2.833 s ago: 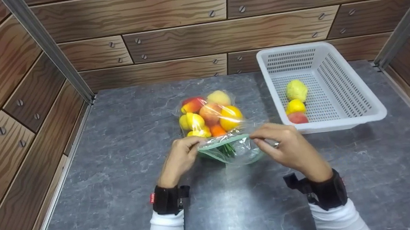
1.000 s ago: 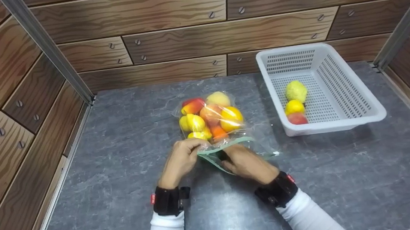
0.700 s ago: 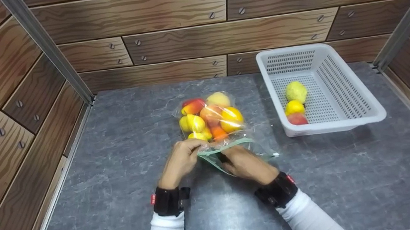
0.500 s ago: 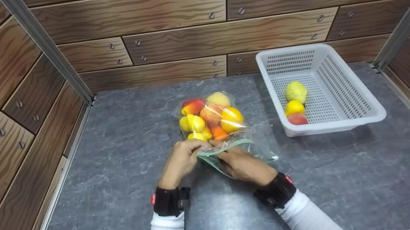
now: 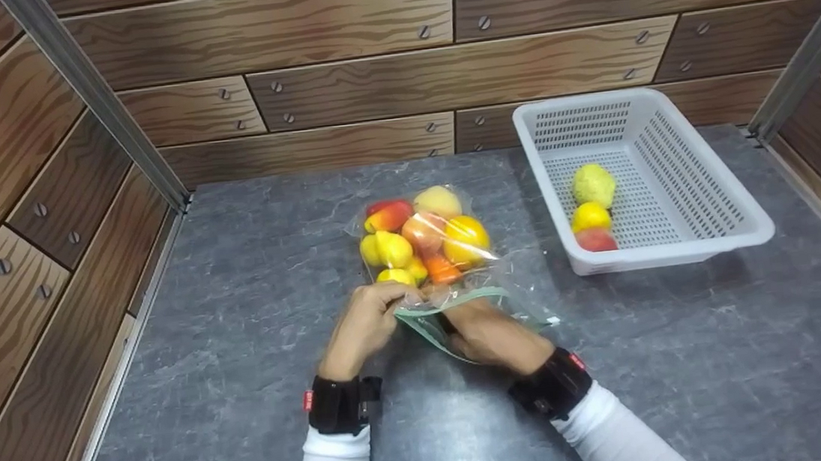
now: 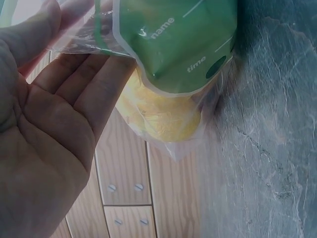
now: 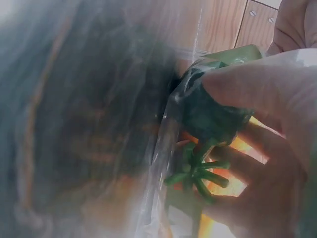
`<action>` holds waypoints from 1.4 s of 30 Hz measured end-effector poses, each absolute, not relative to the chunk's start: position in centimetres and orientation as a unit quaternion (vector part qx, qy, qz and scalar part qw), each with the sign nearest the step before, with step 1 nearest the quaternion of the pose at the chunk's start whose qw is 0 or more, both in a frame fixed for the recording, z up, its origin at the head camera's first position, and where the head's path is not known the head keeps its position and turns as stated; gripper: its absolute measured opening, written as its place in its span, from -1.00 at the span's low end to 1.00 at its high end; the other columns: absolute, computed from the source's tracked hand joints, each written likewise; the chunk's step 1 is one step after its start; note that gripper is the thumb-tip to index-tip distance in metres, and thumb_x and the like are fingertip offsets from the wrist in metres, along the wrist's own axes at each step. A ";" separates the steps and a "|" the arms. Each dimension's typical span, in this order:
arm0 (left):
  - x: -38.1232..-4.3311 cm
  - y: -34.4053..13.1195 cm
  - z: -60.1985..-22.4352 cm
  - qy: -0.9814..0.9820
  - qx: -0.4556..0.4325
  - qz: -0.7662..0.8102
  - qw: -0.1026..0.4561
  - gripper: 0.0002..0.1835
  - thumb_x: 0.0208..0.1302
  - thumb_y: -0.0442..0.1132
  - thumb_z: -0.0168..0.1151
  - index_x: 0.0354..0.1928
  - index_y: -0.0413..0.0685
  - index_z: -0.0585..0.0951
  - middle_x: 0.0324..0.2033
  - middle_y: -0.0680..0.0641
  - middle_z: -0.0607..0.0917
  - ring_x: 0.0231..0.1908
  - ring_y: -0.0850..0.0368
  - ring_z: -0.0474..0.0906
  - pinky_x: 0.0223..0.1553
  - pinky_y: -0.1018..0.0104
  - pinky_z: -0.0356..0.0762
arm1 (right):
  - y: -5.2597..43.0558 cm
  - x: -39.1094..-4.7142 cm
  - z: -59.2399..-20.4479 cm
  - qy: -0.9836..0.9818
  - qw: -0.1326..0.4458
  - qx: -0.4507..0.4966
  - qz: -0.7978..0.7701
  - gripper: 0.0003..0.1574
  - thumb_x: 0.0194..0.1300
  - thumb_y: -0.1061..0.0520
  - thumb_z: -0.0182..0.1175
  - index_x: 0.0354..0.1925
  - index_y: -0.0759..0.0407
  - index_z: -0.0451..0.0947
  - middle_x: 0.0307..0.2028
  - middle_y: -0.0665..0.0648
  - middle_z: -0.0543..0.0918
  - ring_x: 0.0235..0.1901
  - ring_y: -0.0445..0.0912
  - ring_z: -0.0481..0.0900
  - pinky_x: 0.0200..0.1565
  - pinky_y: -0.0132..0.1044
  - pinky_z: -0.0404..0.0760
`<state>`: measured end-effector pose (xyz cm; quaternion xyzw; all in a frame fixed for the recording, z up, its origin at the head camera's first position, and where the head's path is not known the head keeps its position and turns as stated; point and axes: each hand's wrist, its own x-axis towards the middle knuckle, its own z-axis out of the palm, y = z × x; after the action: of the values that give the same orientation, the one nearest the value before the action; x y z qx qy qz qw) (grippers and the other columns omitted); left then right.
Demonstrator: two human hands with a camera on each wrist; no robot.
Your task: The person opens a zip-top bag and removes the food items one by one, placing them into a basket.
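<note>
A clear zip bag of fruit lies mid-table in the head view, its green-edged mouth facing me. Inside are yellow pears, a red-yellow mango, a peach, an orange and a smaller orange-coloured piece. My left hand pinches the left side of the mouth between thumb and fingers. My right hand reaches through the mouth. In the right wrist view its thumb and fingers hold a dark green rounded thing, beside star-shaped green stems.
A white slotted basket stands at the back right, holding a bumpy yellow-green fruit, a yellow one and a reddish one. Wood-patterned walls enclose the grey marbled table.
My right hand has let go of the bag's right edge and moved left into its mouth. The smaller orange-coloured piece has shifted slightly right. My left hand keeps its hold.
</note>
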<state>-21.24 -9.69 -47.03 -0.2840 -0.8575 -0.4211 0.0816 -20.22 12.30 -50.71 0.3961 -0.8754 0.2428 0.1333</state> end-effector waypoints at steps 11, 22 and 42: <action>-21.1 -9.7 -47.0 -0.860 -0.277 -0.421 0.075 -0.78 0.26 -0.50 0.28 -0.29 -0.04 0.81 -0.28 0.05 0.81 -0.21 0.13 0.71 -0.09 0.19 0.69 | 12.5 -20.1 -50.3 -0.891 0.100 0.369 0.246 -0.14 0.02 0.30 0.47 0.32 0.19 0.46 0.20 0.30 0.53 0.14 0.19 0.57 0.20 0.03 0.62; -21.2 -9.7 -47.1 -0.861 -0.275 -0.422 0.071 -0.78 0.24 -0.50 0.29 -0.31 -0.01 0.79 -0.27 0.06 0.82 -0.21 0.13 0.72 -0.09 0.21 0.68 | 12.6 -19.7 -49.5 -0.902 0.060 0.352 0.243 -0.26 0.19 0.21 0.40 0.35 0.13 0.50 0.16 0.24 0.65 0.09 0.10 0.63 0.17 0.00 0.63; -21.3 -9.9 -47.0 -0.853 -0.273 -0.439 0.068 -0.68 0.19 -0.57 0.23 -0.21 -0.05 0.82 -0.19 0.01 0.83 -0.15 0.08 0.74 -0.02 0.18 0.69 | 14.6 -18.3 -44.2 -0.903 0.007 0.346 0.254 -0.47 0.08 0.29 0.50 0.07 0.19 0.67 0.01 0.18 0.75 -0.02 0.04 0.68 0.09 -0.01 0.67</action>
<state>-21.31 -9.91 -47.02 -0.2731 -0.8533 -0.4390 0.0676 -18.26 14.62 -44.20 0.3463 -0.9030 0.2542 0.0071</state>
